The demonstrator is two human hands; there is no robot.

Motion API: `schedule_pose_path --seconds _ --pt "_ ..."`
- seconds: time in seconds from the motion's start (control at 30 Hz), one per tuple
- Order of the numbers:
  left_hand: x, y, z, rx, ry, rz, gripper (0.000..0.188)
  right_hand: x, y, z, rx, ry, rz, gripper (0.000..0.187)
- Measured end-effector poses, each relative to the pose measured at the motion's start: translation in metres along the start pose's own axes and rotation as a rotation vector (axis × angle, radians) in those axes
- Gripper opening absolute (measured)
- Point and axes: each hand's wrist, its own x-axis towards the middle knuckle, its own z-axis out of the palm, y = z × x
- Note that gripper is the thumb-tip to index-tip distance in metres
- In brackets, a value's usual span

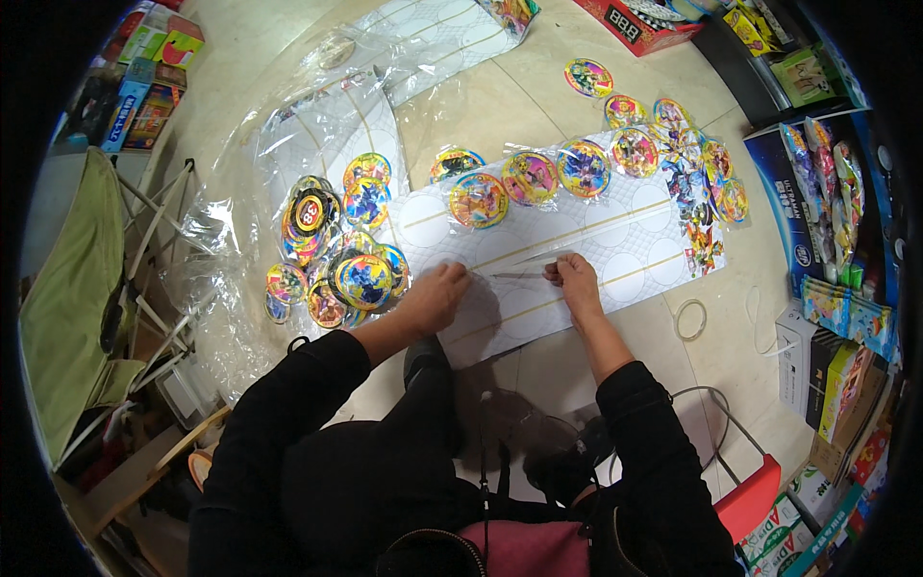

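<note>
A large white printed sheet [538, 317] lies on the floor in front of me, with rows of blank circles and gold lines. Above it, my right hand [574, 279] is closed in a pinch on a strip of clear tape [519, 275]. The strip runs toward my left hand [442, 296], whose fingers are pinched at its other end. Colourful round discs, among them a blue one [583, 167] and a pink one [530, 178], line the sheet's far edge. A heap of similar discs [363, 279] lies left of my left hand.
Crumpled clear plastic [226, 240] and another white sheet [332, 125] spread on the floor at left. A ring-shaped tape roll [690, 319] lies right of the sheet. Boxed goods [827, 375] line the right side; a green folding chair [72, 298] stands at left, a red box [639, 24] far off.
</note>
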Motion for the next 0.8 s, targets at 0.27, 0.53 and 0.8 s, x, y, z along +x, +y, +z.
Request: schedule_pose_path --seconds 0.27,0.53,0.8 --pt "0.008 0.01 0.016 -0.078 0.073 0.129 0.05 -0.002 0.001 -0.004 0.031 -0.038 0.0 0.028" --pt "0.016 -0.033 0.043 -1.06 0.156 -0.348 0.029 -0.051 0.005 0.048 -0.59 -0.399 -0.544 0.033" --pt "0.017 -0.039 0.014 -1.173 -0.075 -0.611 0.026 -0.065 0.018 0.069 -0.749 -0.595 -0.667 0.039"
